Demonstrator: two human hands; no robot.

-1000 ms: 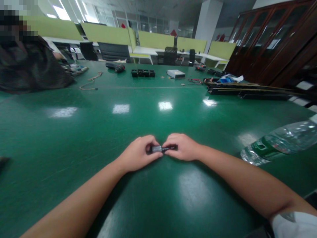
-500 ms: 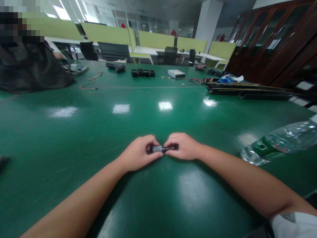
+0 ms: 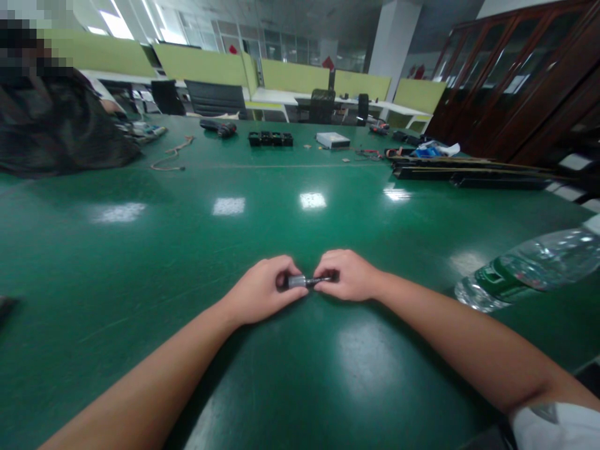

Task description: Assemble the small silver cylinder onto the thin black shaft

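Note:
My left hand is closed around a small silver cylinder, its thumb and fingers pinching the sides. A thin dark rod sticks out of the cylinder's right end, lying roughly level. The fingertips of my right hand are pinched on that rod, facing the left fingertips with a narrow gap between them. Part of the cylinder and the far end of the rod are hidden by my fingers. Both hands are low over the green tabletop, near its middle.
A clear plastic bottle with a green label lies beyond my right forearm. Farther back are a black fan block, a flat silver box, a cable and long dark strips. A person in dark clothing is at the far left.
My right fingertips have slid slightly to the right along the rod, showing a little more of it. My left hand and the cylinder stay in place.

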